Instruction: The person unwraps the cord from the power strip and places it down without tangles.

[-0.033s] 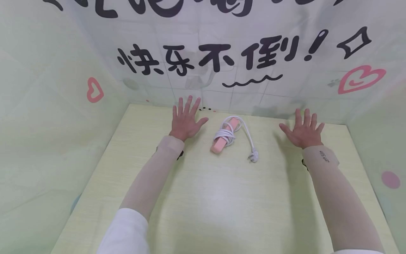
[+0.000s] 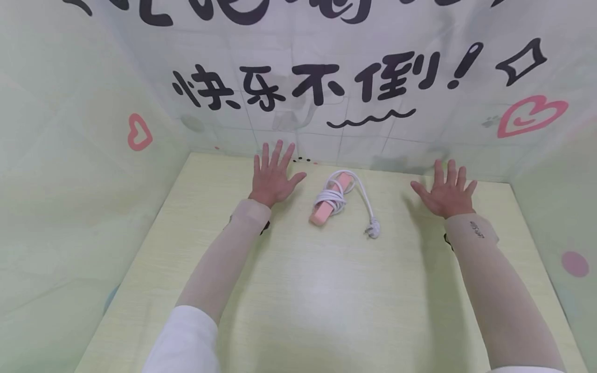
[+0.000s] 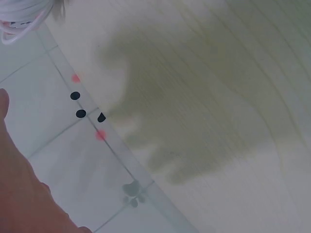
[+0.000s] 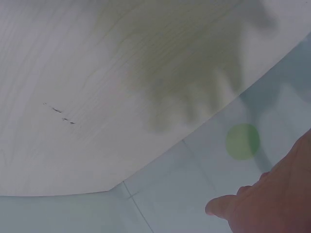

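as both arms (image 2: 223,264) reach forward over the pale table (image 2: 326,300), i can see the left hand (image 2: 272,178) with its fingers straight and spread well apart, thumb out towards the middle. the right hand (image 2: 445,194) matches it, fingers fanned apart, gripping nothing. each hand throws a soft shadow (image 3: 180,111) on the table near its far edge. between them, towards the back, lies a pink power strip (image 2: 323,212), set at a slant, nearer the left hand and touched by neither. a white cord (image 2: 330,199) is wound several times round its middle, then loops past the far end and runs to a white plug (image 2: 372,228), which lies on the table to the right. behind it all is a pale backdrop (image 2: 298,46) with big black writing (image 2: 318,88); a green dot (image 4: 243,141) shows near the right hand.
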Tool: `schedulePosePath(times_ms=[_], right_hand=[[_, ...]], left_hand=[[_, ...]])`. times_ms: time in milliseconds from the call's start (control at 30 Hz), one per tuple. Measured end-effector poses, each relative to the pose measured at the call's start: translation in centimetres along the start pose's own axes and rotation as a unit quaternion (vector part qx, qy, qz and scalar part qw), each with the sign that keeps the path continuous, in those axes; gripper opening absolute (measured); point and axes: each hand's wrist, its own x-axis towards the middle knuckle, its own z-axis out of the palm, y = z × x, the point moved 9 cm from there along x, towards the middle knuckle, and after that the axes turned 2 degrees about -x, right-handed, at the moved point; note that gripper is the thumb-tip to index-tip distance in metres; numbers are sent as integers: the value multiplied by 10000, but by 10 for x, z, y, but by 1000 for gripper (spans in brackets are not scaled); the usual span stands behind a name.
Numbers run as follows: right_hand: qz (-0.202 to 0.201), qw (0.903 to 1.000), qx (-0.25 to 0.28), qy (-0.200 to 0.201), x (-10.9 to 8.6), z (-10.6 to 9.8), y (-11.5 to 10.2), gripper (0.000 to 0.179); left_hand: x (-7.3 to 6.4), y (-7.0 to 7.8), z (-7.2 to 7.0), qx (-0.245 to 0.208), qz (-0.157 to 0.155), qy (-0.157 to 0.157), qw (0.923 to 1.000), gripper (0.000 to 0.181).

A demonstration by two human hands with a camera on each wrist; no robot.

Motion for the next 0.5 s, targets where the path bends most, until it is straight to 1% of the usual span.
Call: schedulePosePath(times_ms=[200, 333, 400, 500], right_hand=[[-8, 10000, 20, -72, 0, 2, 1, 105], [-37, 9998, 87, -193, -2, 4, -4, 104], [-92, 9995, 205, -212, -3, 4, -9, 103], [-218, 9989, 384, -180, -3, 5, -21, 102]], left_hand=[[1, 0, 2, 25, -18, -23, 10000, 84], [-2, 2, 2, -21, -89, 93, 9999, 82], [-4, 6, 1, -125, -96, 220, 9996, 81], [-8, 17, -1, -242, -40, 369, 9990, 80]])
